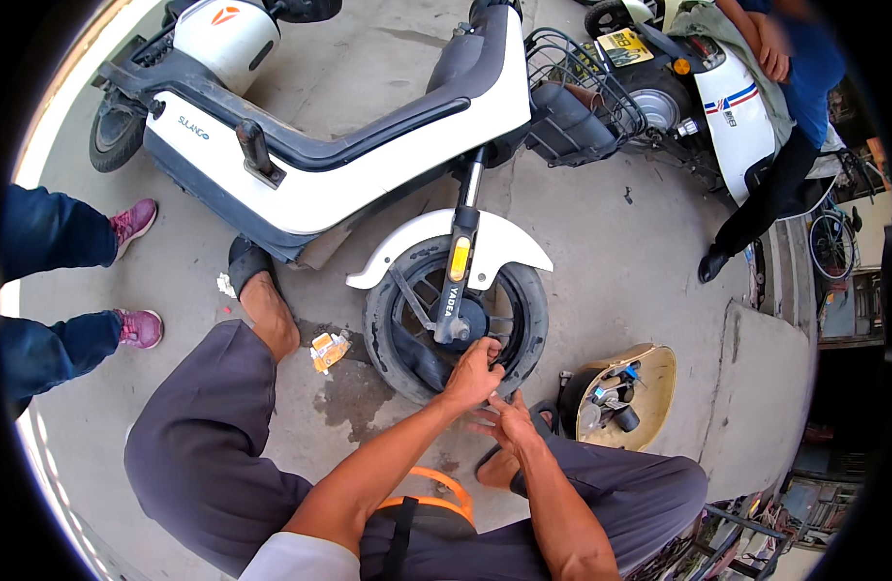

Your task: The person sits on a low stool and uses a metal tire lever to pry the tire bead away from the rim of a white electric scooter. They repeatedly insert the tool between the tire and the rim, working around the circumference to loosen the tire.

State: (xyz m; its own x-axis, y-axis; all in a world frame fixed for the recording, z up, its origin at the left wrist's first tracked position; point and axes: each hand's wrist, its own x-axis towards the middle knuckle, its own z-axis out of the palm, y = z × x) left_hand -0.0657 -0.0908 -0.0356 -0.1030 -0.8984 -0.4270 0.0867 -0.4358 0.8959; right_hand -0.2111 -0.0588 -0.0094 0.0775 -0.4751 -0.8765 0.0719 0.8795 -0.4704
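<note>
In front of me stands the front wheel of a white electric scooter, its black tyre below a white mudguard. My left hand reaches to the lower part of the wheel beside the hub. Its fingers are bent together in a pinch at the rim; whatever is between them is hidden. Just below and to the right, my right hand is at the tyre's lower edge with several fingers stretched apart, and I see nothing in it. A dark, rubbery-looking strip lies across the wheel's lower left.
A tan-lined container with tools and small parts stands right of the wheel. An orange and white packet lies left of it. Beneath me is an orange-rimmed seat. Another person's pink shoes are at left; a second scooter and person are at upper right.
</note>
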